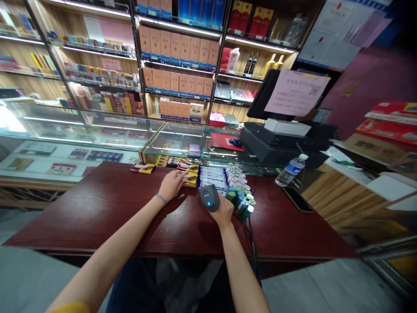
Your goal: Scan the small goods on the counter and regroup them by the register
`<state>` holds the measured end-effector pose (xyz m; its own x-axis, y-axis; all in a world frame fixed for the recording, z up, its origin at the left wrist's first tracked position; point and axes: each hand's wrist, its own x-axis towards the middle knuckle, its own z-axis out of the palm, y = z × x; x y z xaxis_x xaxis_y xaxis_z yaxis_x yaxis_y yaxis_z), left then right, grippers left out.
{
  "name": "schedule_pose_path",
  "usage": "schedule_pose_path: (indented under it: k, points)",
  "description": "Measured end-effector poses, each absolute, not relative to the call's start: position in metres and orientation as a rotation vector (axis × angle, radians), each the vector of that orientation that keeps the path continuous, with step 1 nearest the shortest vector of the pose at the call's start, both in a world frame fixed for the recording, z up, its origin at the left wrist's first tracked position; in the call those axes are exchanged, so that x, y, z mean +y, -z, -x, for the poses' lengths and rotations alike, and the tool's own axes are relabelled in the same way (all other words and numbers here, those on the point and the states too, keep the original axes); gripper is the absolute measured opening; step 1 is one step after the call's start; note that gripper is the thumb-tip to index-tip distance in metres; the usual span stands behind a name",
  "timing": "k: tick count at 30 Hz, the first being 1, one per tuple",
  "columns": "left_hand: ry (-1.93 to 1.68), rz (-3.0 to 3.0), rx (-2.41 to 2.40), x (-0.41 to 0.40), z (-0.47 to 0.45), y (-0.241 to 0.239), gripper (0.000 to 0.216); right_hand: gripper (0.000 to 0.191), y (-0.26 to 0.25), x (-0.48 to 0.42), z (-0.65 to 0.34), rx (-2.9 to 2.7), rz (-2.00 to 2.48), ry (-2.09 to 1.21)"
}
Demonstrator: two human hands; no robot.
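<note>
Right hand (224, 211) wrapped round dark-grey plastic handheld scanner (208, 195), rounded head, blue light (209, 203) lit. Left hand (171, 184) at flat yellow-and-red packs (190, 180); can't tell if gripping.

Lit wooden shelves (73, 27) | glass counters (107, 132) | reddish-brown table (185, 228) | grey floor (312, 284)

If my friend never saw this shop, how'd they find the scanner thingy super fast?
Find the dark red-brown table, then the blue-and-white packets toward its far edge. Just nearer, the right hand grips the barcode scanner. It's dark gray and rounded, with a glowing blue light that no packet there has.
</note>
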<state>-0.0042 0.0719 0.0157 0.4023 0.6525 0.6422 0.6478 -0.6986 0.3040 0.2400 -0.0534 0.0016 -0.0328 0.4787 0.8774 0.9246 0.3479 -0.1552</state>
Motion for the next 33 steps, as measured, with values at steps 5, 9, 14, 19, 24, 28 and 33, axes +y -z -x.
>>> schedule_pose_path:
  k: [5, 9, 14, 19, 24, 28, 33]
  points:
    - [-1.222, -2.525, 1.684, 0.109, 0.081, -0.001, 0.049, 0.033, -0.002, -0.051, -0.240, -1.662, 1.266, 0.653]
    - [-0.974, -2.545, 1.832, 0.139, 0.143, 0.016, 0.056, 0.033, -0.002, -0.050, -0.239, -1.651, 1.269, 0.659]
    - [-0.733, -2.570, 1.939, 0.161, 0.175, 0.029, 0.054, 0.032, -0.004, -0.049, -0.237, -1.643, 1.287, 0.653]
    - [-0.585, -2.602, 1.947, 0.163, 0.174, 0.026, 0.045, 0.030, -0.002, -0.047, -0.236, -1.656, 1.296, 0.647]
    - [-0.361, -2.651, 1.955, 0.148, 0.157, 0.004, 0.039, 0.033, 0.002, -0.047, -0.238, -1.679, 1.283, 0.648]
    - [-0.295, -2.671, 1.952, 0.134, 0.148, -0.011, 0.035, 0.033, 0.002, -0.049, -0.238, -1.702, 1.259, 0.637]
    - [-0.849, -2.313, 2.064, 0.115, 0.149, -0.020, 0.028, 0.032, 0.000, -0.050, -0.239, -1.704, 1.236, 0.630]
